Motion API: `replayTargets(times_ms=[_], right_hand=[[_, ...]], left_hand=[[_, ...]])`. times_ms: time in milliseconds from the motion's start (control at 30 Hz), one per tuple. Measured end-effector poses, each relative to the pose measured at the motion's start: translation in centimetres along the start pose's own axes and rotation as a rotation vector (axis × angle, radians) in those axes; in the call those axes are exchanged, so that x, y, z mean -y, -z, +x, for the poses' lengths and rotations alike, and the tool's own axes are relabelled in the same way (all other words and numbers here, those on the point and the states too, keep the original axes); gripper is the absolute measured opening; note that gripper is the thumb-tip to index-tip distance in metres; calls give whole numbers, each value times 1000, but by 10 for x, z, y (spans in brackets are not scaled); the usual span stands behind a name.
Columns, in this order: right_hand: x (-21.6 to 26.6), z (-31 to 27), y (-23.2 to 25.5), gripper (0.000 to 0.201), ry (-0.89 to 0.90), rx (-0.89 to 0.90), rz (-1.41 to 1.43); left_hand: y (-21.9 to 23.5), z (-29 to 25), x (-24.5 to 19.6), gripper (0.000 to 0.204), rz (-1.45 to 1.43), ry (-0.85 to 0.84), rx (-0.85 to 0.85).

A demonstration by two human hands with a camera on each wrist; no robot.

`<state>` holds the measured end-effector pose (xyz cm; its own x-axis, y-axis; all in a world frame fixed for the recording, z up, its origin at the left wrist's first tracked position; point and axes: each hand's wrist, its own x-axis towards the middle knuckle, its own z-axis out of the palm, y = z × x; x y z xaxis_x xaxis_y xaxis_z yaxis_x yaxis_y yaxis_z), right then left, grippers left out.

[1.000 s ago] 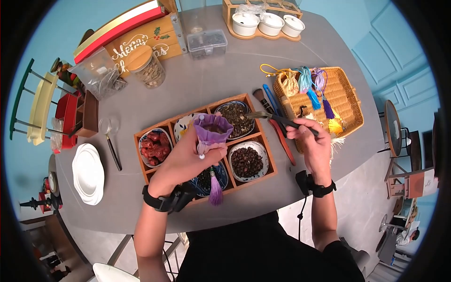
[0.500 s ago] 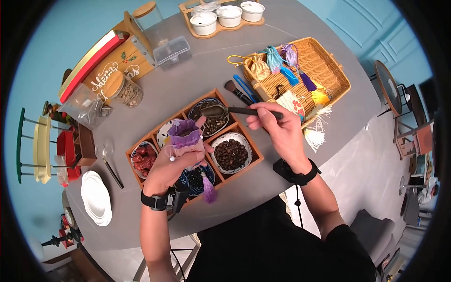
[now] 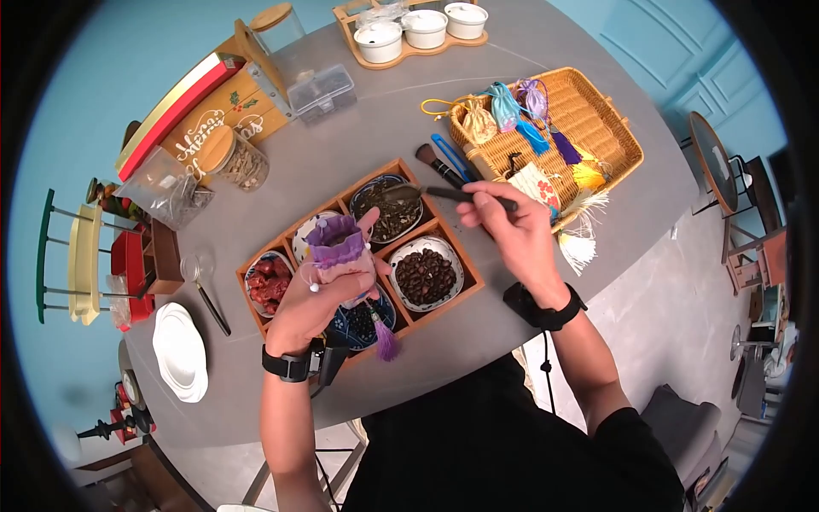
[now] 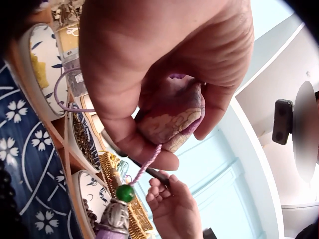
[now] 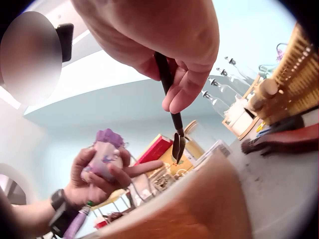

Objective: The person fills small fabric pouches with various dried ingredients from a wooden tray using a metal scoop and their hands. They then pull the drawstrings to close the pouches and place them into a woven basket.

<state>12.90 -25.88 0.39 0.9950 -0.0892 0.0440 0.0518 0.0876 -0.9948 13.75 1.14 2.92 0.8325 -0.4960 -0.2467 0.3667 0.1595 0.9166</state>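
My left grip (image 3: 307, 305) was curled round a purple-and-pink pouch (image 3: 337, 254), its frilled mouth uppermost and spread, presumably so that nothing inside could tip out and a spoon could get in. I held it above the wooden tray (image 3: 448, 305), I think so that stray bits would drop among the dishes rather than on the grey surface (image 3: 341, 136). One finger stuck out straight instead of folding round the cloth. Below the pouch hung a green bead (image 4: 125, 193) and a purple tassel (image 3: 386, 341), well away from the opening.

My right grip (image 3: 512, 226) was clamped on the dark handle of the spoon (image 3: 448, 194), pinching it, likely so that I could steer the far end lightly. That end was over the dish of dried leaves (image 3: 384, 215); whether it touched them I could not tell. The brown beans (image 3: 426, 275) sat in the neighbouring compartment, each kind apart, probably to keep them unmixed. The wicker basket (image 3: 589, 111) stood to the right beyond the tray, its small tied pouches (image 3: 505, 107) grouped at one edge, perhaps out of my arms' way.
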Motion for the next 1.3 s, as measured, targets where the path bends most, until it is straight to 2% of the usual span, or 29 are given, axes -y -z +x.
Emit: replayTargets(times_ms=[100,200,300,567,633,700,767,833,900,933,967,1033,1133,1167,1200,1233,1300], right_hand=[[-8,2,15,23,12,4,52],[-14,0,29,23,-27,12,-94],[-7,-9,33,24,-32,12,-58],[-13,-9,25,26,-37,38,-168],[-4,-18,23,26,3,50,-54],[0,-25,24,26,18,101,-96],[2,-32,25,26,75,331,-339],[2,-36,17,27,43,375,-355],[3,-34,6,27,292,560,-512],[1,-34,1,28,309,592,-515],[0,-34,-2,28,332,613,-506],[-3,-33,-6,29,454,637,-682],[-11,-33,-7,28,593,612,-771],[-12,-34,-7,27,655,599,-812],[-9,-35,-7,26,656,592,-813],[-5,-32,-9,26,669,584,-817],[8,-30,-10,24,572,513,-697]], left_hand=[[0,-6,-1,65,-15,-100,-32],[5,-14,-4,66,-82,-165,-59],[2,-21,-12,65,-134,-198,-58],[-2,-34,-19,61,-47,-219,-36],[-2,-41,-26,62,-1,-229,-57],[2,-49,-33,57,-70,-292,-38],[0,-59,-42,58,-33,-326,-67],[-5,-68,-47,62,-38,-429,-95],[-4,-69,-49,64,-12,-426,-117],[-2,-67,-48,68,27,-395,-118],[0,-67,-46,72,70,-371,-125],[1,-68,-45,67,62,-337,-123],[2,-66,-41,62,62,-311,-144],[5,-66,-39,52,76,-265,-126],[6,-65,-40,44,90,-216,-108],[5,-65,-42,44,98,-228,-103],[4,-64,-45,42,70,-158,-3]])
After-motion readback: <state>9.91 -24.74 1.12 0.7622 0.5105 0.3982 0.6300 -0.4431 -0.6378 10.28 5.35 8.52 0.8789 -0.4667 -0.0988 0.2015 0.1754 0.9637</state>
